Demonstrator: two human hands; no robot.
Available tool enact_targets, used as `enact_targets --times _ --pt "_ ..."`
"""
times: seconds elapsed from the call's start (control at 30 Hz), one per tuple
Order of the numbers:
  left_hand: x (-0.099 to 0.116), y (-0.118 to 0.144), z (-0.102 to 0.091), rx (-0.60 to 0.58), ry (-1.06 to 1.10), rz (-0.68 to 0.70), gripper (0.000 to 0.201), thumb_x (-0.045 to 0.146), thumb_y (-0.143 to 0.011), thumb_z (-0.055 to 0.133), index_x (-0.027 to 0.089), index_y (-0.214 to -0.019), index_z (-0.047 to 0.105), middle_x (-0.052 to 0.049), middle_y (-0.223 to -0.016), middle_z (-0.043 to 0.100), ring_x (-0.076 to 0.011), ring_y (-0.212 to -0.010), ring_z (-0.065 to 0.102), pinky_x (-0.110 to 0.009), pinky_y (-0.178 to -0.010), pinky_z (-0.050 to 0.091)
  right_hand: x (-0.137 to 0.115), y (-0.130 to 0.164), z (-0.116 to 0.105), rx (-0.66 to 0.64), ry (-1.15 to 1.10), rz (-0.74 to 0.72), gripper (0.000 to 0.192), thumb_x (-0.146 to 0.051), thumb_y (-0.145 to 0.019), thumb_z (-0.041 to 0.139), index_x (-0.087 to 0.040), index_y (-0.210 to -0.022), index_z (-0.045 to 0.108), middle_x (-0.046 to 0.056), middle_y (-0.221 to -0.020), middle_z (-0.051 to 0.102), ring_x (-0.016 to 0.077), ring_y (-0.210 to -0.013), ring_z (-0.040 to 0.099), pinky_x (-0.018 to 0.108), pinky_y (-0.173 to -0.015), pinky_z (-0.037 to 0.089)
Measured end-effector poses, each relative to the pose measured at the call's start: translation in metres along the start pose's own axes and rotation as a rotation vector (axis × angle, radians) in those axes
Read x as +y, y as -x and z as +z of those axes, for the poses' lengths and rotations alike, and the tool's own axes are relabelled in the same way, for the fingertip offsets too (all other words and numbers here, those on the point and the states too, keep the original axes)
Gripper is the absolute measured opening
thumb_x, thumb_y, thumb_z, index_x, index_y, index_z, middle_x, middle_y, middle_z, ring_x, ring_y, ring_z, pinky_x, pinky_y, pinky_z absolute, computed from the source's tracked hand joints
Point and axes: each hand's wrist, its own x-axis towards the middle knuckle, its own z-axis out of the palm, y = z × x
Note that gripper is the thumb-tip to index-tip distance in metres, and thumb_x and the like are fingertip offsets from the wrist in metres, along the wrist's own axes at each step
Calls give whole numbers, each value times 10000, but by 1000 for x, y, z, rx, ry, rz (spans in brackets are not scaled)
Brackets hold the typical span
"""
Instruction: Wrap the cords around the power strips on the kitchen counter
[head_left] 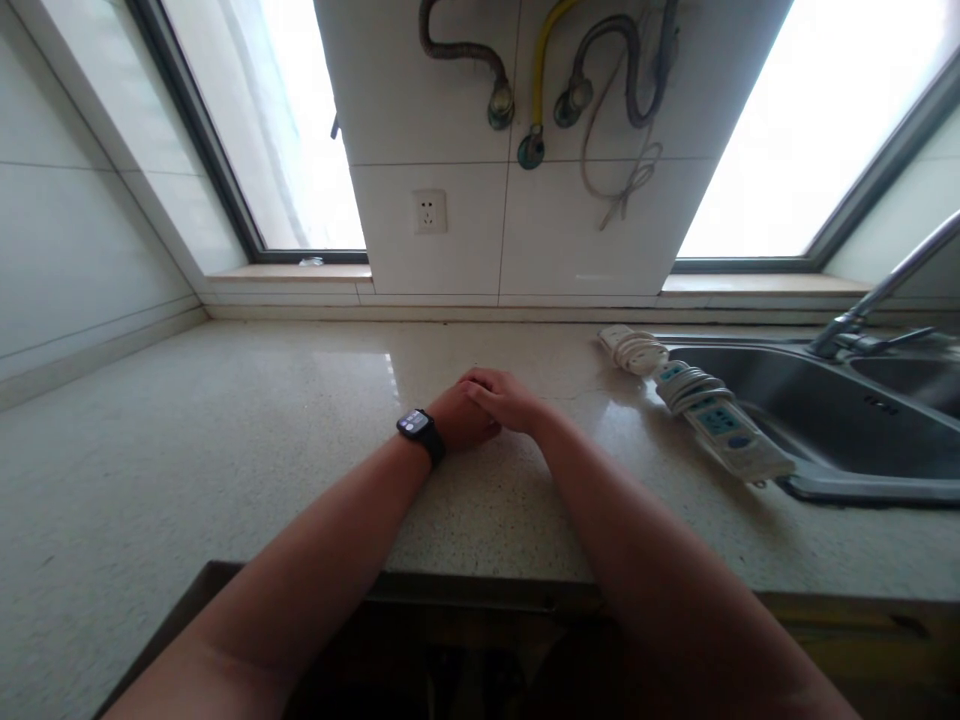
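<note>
Bare forearms reach forward from the bottom edge, meeting at the hands over a pale speckled counter (225,450). Below the forearms, closest in, lies a dark gap at the counter's front edge. The left hand (461,420) rests on the counter, and how far it is curled cannot be told because the other hand covers its front. On its wrist sits a black watch (418,430) with the lit face turned up. The right hand (501,398) lies across the left one, touching it, fingers loosely curled over the left hand's knuckles; it grips no object, and neither hand has hold of anything but the other. To the right of the hands, apart from them, a white power strip (731,428) lies on the counter with its cord wound around it, its far end just beside a steel sink (825,420). Farther right, a tap (885,290) rises over the sink's back rim. Beyond the hands, a tiled white wall (450,120) stands between two bright windows. On it, straight past the hands, is a wall socket (429,211). Higher up and to the right, several hoses (540,70), grey and yellow, hang from fittings, with a loose cord (626,185) dangling beside them.
</note>
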Motion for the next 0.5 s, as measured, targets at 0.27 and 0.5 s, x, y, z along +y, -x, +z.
enact_targets --times 0.27,0.5 --pt "1 -1 0 -35 -70 15 452 211 -901 508 24 -1305 585 -216 -1342 565 -323 -1286 494 -450 -1092 391 -2 1 -1 -9 -17 12 292 -320 -958 450 -157 -1044 675 68 -1009 686 185 -941 599 304 -866 438" --pt "0 -1 2 -31 -84 32 426 210 -907 503 48 -1288 603 -192 -1324 585 -302 -1274 507 -424 -1095 386 1 0 3 -1 -72 43 295 -325 -955 449 -166 -1051 678 65 -1025 685 187 -953 601 306 -869 446"
